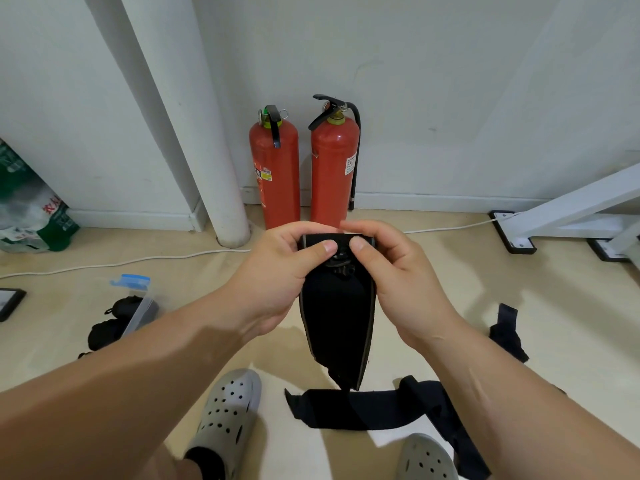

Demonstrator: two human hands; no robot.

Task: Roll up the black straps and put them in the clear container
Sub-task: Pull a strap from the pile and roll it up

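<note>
A wide black strap (337, 317) hangs down from both my hands above the floor. My left hand (277, 275) and my right hand (394, 271) pinch its top end, thumbs pressing on the front near a small black buckle. Its lower end reaches another black strap (363, 408) lying flat on the floor between my feet. A further black strap (507, 336) lies crumpled at the right. The clear container (138, 310) with a blue clip sits on the floor at the left, holding rolled black straps (107, 329).
Two red fire extinguishers (277, 171) stand against the wall behind my hands, beside a white pipe (207, 161). A white cable (121, 263) runs along the floor. A white frame leg (568, 209) is at the right, plastic bags (31, 209) at the left. My grey clogs (228, 417) are below.
</note>
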